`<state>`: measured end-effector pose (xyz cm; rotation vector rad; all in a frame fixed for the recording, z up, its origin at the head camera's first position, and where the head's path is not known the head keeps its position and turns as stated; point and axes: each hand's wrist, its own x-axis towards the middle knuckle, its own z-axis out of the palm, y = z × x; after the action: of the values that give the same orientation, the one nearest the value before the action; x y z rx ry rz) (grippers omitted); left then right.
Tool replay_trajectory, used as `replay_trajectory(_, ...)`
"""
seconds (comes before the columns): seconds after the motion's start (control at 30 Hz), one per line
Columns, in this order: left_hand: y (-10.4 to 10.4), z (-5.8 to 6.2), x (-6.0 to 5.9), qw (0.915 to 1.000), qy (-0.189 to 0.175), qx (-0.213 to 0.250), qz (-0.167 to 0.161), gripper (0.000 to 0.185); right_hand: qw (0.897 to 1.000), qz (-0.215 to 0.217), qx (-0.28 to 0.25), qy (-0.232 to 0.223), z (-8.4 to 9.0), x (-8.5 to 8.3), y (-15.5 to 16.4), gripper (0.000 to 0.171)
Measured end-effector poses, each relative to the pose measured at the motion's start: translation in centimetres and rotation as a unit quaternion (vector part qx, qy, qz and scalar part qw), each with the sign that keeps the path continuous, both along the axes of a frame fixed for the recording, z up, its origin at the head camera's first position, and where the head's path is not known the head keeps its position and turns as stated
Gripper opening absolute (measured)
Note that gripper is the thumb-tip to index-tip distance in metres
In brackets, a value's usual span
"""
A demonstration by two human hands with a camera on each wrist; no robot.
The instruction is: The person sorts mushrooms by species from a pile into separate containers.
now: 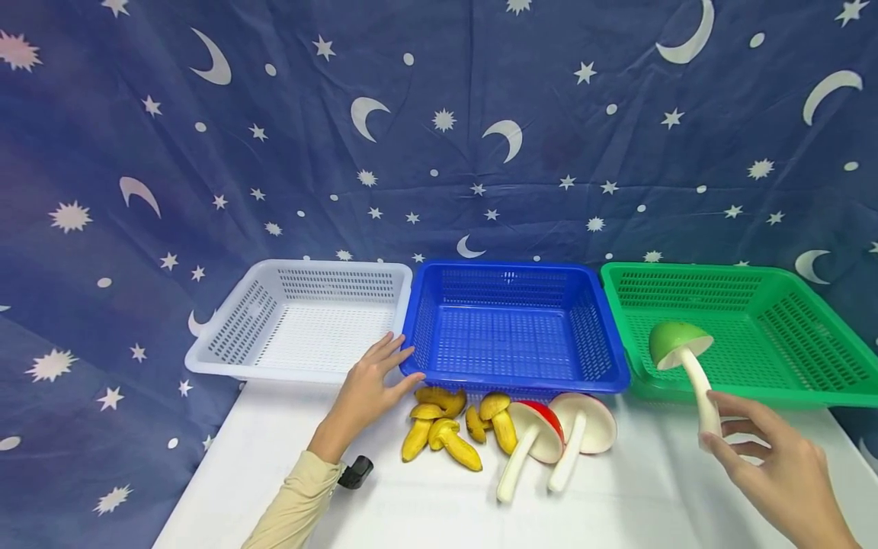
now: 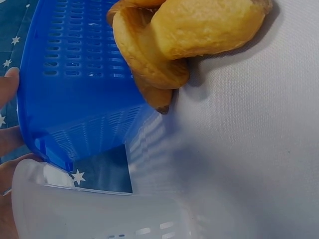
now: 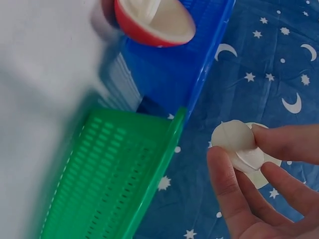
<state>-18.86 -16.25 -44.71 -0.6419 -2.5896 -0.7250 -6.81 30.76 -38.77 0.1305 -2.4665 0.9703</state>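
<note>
My right hand (image 1: 778,457) pinches a toy mushroom with a green cap (image 1: 675,341) by the lower end of its white stem, cap upward. It holds the mushroom over the front of the green basket (image 1: 761,400); in the right wrist view the stem's round end (image 3: 233,135) shows between the fingertips. My left hand (image 1: 370,385) lies with fingers extended at the corner where the white basket (image 1: 288,374) meets the blue basket (image 1: 514,381). In the left wrist view a fingertip (image 2: 10,82) is right at the blue rim.
In front of the blue basket lie several yellow-brown toy mushrooms (image 1: 456,446) and two red-capped mushrooms (image 1: 549,427) with white stems, on a white tablecloth (image 1: 425,511). Behind the three baskets hangs a dark blue cloth (image 1: 439,168) with moons and stars.
</note>
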Motion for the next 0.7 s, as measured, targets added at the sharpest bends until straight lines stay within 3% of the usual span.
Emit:
replay_trajectory(0.37,0.1,-0.1,-0.1,1.0,0.009,-0.002,-0.004,0.051,1.0,0.008,0.028,0.007,0.2,-3.4,1.5,0.052)
replay_trajectory(0.7,0.1,-0.1,0.0,0.9999,0.014,-0.002,-0.002,0.049,0.998,0.026,0.054,-0.027,0.8,-6.5,1.8,0.053)
